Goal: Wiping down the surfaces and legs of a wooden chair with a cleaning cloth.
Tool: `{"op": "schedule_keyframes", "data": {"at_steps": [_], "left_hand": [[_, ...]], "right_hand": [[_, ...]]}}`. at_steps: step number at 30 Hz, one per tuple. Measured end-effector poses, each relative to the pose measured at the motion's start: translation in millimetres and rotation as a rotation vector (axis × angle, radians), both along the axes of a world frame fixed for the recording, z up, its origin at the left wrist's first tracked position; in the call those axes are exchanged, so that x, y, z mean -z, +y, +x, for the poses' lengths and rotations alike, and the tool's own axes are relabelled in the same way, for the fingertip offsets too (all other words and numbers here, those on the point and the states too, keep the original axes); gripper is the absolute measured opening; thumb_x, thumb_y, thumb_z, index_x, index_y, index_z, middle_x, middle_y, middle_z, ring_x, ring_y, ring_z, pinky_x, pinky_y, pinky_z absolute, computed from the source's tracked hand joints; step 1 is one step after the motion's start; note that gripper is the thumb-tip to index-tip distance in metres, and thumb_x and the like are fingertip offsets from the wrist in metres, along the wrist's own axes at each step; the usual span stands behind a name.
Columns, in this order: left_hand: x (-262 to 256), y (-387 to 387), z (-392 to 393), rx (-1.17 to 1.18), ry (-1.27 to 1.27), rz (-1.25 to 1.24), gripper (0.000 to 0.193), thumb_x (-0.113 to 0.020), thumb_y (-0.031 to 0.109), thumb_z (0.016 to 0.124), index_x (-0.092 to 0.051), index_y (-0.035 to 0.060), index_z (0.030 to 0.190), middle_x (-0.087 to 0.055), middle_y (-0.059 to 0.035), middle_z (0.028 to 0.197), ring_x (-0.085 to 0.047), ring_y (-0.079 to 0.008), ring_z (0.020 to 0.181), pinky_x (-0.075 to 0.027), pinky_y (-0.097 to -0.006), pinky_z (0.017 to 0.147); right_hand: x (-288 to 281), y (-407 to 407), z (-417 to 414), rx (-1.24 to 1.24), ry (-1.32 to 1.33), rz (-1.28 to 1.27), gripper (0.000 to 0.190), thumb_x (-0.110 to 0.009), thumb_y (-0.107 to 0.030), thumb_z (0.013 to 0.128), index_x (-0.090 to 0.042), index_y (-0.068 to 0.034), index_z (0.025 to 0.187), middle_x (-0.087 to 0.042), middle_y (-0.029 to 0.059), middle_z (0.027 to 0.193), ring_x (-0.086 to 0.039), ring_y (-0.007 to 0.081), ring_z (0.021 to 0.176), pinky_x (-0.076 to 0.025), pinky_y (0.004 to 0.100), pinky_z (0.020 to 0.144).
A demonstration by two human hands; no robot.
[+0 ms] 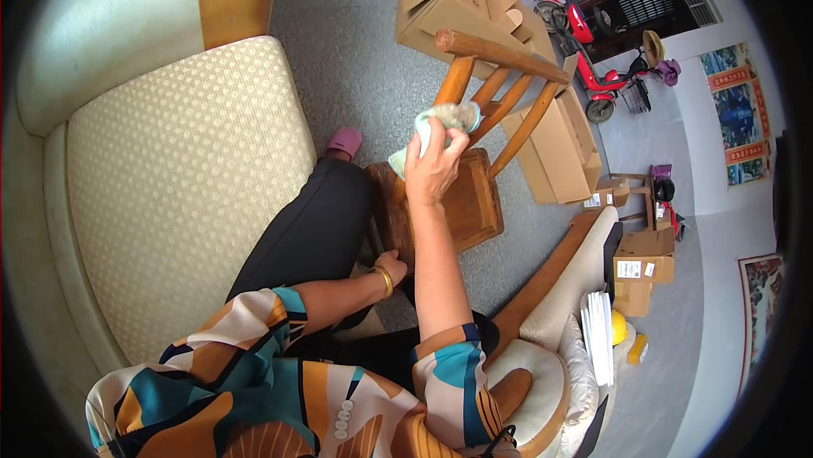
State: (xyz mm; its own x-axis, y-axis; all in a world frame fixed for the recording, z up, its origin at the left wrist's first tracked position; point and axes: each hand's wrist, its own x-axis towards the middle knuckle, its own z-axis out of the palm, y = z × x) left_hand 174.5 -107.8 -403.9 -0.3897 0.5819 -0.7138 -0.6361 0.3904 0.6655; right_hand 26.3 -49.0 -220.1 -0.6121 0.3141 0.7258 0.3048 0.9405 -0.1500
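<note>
My right hand [434, 162] is closed around a pale green cloth [449, 117], which lies against the slats of a wooden chair's backrest [502, 57]. The chair's brown seat [473, 204] shows to the right of that wrist and below the slats. My left hand [390, 267], with a gold bangle at its wrist, rests at the near edge of the chair, its fingers curled. Whether those fingers grip the wood is hidden by the hand itself.
A padded sofa seat [190, 191] fills the left side. Open cardboard boxes [552, 146] stand on the grey floor [356, 64] beyond the chair. Another padded seat with a wooden arm [546, 280] is at the right. A red electric scooter [584, 45] stands farther off.
</note>
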Motion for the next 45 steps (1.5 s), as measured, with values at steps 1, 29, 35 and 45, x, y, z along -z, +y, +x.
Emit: {"op": "schedule_keyframes", "data": {"at_steps": [1,29,35,45], "left_hand": [[-7.8,-0.4,-0.1,0.007,-0.003,0.005,0.055,-0.044,0.003,0.076,-0.044,-0.0027,0.131,-0.043,-0.0195,0.137,-0.039,-0.0282,0.129,-0.028,-0.0295,0.108],[-19.3,-11.3,-13.0,0.11,-0.011,-0.003,0.055,-0.052,0.004,0.077,-0.043,-0.0035,0.131,-0.045,-0.02,0.135,-0.043,-0.0295,0.125,-0.033,-0.0304,0.104],[-12.5,-8.2,-11.1,0.099,-0.021,-0.005,0.057,-0.052,0.005,0.077,-0.042,-0.0043,0.132,-0.042,-0.0208,0.137,-0.039,-0.0289,0.128,-0.03,-0.0298,0.107],[-20.5,-9.0,-12.2,0.158,0.007,-0.009,0.054,-0.05,0.004,0.075,-0.045,-0.0063,0.128,-0.047,-0.0238,0.131,-0.046,-0.0293,0.123,-0.035,-0.0295,0.102]], "right_hand": [[6.8,1.7,10.0,0.007,-0.003,0.005,0.038,-0.068,-0.014,0.075,-0.054,-0.016,0.111,-0.042,0.014,0.101,-0.055,0.0367,0.088,-0.049,0.0461,0.07],[-121.1,10.6,-23.6,-0.122,-0.004,-0.006,0.028,-0.069,-0.011,0.073,-0.062,-0.015,0.1,-0.05,0.0117,0.097,-0.057,0.0306,0.087,-0.049,0.0411,0.072],[-76.7,4.3,-33.3,0.047,-0.166,0.087,0.04,-0.068,-0.012,0.074,-0.053,-0.019,0.11,-0.042,0.0134,0.101,-0.056,0.0351,0.089,-0.051,0.0457,0.07],[-30.3,-5.1,15.6,0.067,-0.261,0.064,0.039,-0.067,-0.011,0.074,-0.054,-0.019,0.11,-0.043,0.0137,0.1,-0.056,0.0347,0.09,-0.051,0.0448,0.071]]}}
